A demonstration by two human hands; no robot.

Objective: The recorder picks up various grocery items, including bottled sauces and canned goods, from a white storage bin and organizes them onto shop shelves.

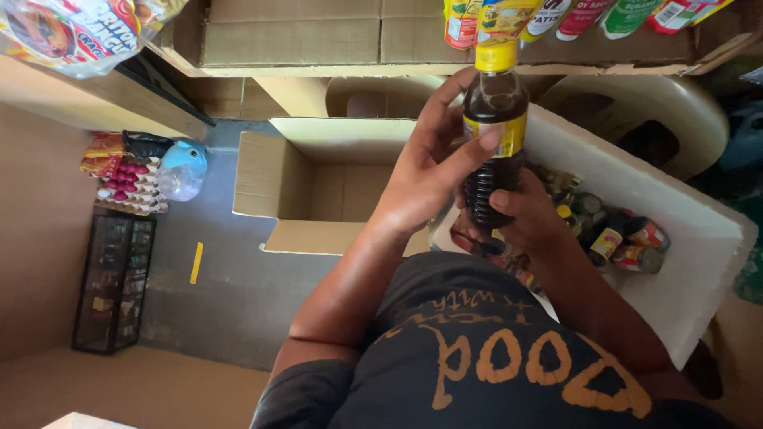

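Nearest the camera, a dark T-shirt (477, 349) with orange lettering is seen from above, and from it two bare forearms are stretched forward and bent inward until they meet at a dark sauce bottle (494, 151). That bottle is held upright in the air, over the near edge of a white foam box (675, 238), and is topped by a yellow cap (495, 54) and ringed by a yellow label. It is gripped by both hands at once. The left hand (433, 163) is raised along the bottle's left side, its fingers extended upward towards the neck and its thumb laid across the label. The right hand (524, 214) is wrapped around the ribbed lower part of the bottle, fingers curled close and thumb pressed to the front. Inside the foam box, more small bottles and tins (612, 238) are packed on their sides. Beside the box, to the left, an open cardboard carton (318, 183) is set on the grey floor (230, 294). Above the hands, a cardboard tray (318, 36) is seen, and a row of bottles with coloured labels (556, 16) is lined up beside it. Far to the left, egg trays (131, 187) are stacked by a light blue plastic jug (181, 163), with a dark glass-fronted cabinet (115, 278) next to them.
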